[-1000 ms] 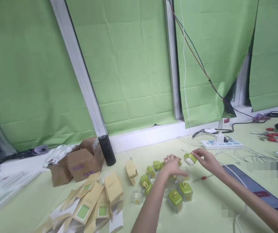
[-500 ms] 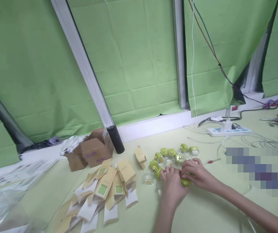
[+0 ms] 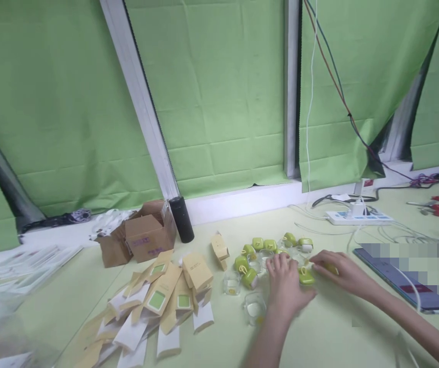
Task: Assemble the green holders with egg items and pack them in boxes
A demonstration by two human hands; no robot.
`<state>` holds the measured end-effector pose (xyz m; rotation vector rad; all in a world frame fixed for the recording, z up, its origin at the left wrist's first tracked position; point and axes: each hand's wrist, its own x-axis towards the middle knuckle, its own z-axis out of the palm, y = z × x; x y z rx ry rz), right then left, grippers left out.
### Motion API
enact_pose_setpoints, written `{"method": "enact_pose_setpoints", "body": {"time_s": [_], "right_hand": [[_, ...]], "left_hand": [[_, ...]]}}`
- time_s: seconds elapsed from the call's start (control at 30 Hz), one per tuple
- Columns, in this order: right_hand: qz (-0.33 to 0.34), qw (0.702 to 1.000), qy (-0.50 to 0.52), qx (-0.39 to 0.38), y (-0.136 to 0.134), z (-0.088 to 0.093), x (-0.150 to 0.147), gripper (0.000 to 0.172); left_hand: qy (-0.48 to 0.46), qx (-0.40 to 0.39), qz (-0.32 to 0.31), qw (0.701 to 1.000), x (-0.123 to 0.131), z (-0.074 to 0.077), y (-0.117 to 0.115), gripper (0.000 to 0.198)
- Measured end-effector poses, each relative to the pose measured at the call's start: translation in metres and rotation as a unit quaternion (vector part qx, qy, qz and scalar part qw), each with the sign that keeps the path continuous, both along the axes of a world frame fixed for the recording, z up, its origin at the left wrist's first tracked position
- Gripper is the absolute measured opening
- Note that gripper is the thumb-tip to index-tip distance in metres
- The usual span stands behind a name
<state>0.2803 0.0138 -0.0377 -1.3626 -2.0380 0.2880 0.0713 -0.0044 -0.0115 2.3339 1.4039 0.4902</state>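
Note:
Several small green earphone cases, some with yellow cord loops, lie in a loose arc on the table. Clear plastic covers are mixed among them. My left hand reaches over the group with its fingers spread and thumb out; what lies under its fingertips is partly hidden. Just right of it, another green case with a loop shows between my hands. My right hand is curled, with a bit of green showing in its fingers that looks like an earphone case; most of it is hidden.
Tan and white cardboard sleeves lie heaped to the left, with a brown box and black cylinder behind. A phone lies beside my right forearm. A power strip and cables sit at the back right.
My hands were together over a green case and have moved apart, the right one going right. A green case and a clear cover now show more plainly. The view has shifted slightly.

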Motion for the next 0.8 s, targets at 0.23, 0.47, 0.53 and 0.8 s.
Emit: {"method": "enact_pose_setpoints", "body": {"time_s": [0.23, 0.47, 0.53, 0.8], "right_hand": [[0.022, 0.999, 0.041, -0.009, -0.001, -0.015, -0.031, 0.034], [-0.128, 0.982, 0.137, 0.019, 0.008, -0.011, -0.006, 0.054], [-0.168, 0.976, 0.136, 0.026, 0.021, -0.005, 0.009, 0.052], [-0.103, 0.995, 0.013, 0.006, 0.034, -0.021, 0.045, 0.026]], "left_hand": [[0.028, -0.007, 0.024, 0.999, 0.02, -0.004, 0.02, 0.065], [0.018, -0.013, 0.03, 0.999, 0.022, -0.006, 0.015, 0.065], [0.01, -0.005, 0.026, 1.0, 0.02, -0.003, 0.01, 0.064], [-0.006, 0.055, 0.131, 0.99, -0.053, 0.021, -0.013, 0.04]]}}
